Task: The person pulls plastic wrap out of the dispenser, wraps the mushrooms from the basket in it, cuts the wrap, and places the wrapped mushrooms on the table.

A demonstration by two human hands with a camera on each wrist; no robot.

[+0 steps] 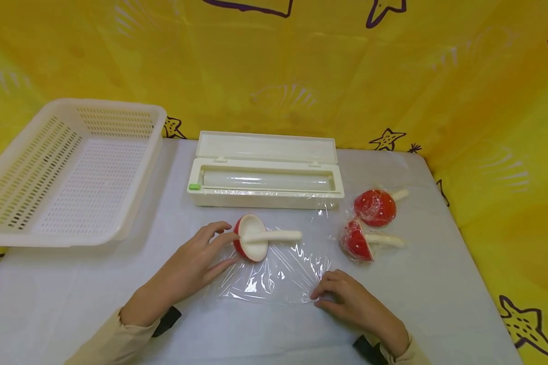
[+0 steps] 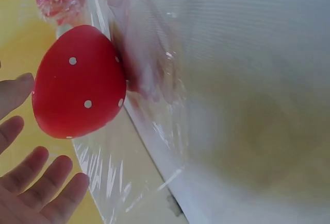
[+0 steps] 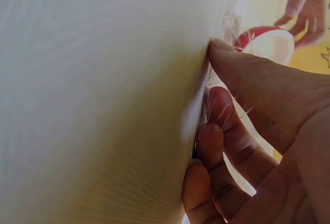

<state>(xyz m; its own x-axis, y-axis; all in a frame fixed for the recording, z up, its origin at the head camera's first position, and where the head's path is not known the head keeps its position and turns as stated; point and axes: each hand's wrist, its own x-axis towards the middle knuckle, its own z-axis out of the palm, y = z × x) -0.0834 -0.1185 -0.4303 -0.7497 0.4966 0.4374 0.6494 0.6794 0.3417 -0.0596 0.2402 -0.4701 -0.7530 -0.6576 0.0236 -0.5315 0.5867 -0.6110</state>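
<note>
A red ladle (image 1: 254, 237) with white dots outside, a white bowl and a white handle lies on a sheet of cling film (image 1: 274, 276). Its handle points right. My left hand (image 1: 196, 258) is at the left side of the bowl, fingers spread around its rim; the left wrist view shows relaxed fingertips (image 2: 56, 170) close beside the red bowl (image 2: 80, 82). At the film's near right corner, my right hand (image 1: 347, 299) pinches the edge between thumb and fingers. In the right wrist view, the thumb (image 3: 247, 64) lies along the film beside the curled fingers.
Behind the ladle stands an open white cling film box (image 1: 265, 200) with a roll (image 1: 267, 180) inside. Two film-wrapped red ladles, one farther back (image 1: 375, 208) and one nearer (image 1: 358, 241), lie to the right. A white plastic basket (image 1: 139, 187) stands at the left.
</note>
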